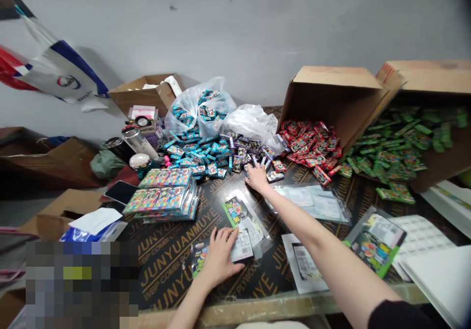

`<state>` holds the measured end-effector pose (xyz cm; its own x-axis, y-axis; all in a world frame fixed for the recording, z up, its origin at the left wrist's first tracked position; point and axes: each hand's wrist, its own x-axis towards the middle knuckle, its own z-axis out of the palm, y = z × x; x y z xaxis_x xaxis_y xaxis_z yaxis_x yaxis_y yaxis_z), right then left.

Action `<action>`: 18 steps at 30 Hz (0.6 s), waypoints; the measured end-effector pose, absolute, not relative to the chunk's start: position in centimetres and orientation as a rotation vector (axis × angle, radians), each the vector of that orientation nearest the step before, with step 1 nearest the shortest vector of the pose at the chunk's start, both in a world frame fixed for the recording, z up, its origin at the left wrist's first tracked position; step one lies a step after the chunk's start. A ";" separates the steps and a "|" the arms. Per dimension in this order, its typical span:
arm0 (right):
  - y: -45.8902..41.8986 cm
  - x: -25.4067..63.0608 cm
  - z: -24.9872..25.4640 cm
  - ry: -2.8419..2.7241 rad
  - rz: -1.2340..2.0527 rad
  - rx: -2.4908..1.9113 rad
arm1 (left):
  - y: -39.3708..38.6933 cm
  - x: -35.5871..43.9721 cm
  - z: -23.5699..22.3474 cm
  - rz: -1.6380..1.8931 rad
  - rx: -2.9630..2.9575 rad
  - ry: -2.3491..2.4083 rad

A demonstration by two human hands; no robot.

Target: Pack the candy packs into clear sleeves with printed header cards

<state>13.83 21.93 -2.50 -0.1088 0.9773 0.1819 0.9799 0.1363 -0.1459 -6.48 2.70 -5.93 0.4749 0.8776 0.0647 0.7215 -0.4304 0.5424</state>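
Black sleeve [399,315] nearest; left hand [219,255] on the printed card [243,247], right hand [258,178] beyond it at purple packets [237,163], both hands' fingers apart.

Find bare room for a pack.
Black printed tabletop is bare between stacked multicoloured packs and tan front edge; a smaller patch separates the left hand from a white printed sheet. Crowded: the back, with small blue boxes, red boxes and green boxes.

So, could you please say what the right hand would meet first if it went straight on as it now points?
The right hand would probably meet the small purple boxes just ahead; it may be touching one, as depth is unclear there.
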 end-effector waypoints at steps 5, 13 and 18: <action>16.4 12.2 -2.2 -2.171 0.065 -1.730 | 4.7 -5.3 -4.0 0.971 1.486 1.458; 5.5 15.0 -0.4 -2.290 0.470 -1.185 | 6.3 -1.9 -2.4 0.882 0.740 0.994; 5.3 17.7 -0.6 -2.284 0.709 -0.943 | 4.9 -1.7 -2.7 0.717 0.949 0.993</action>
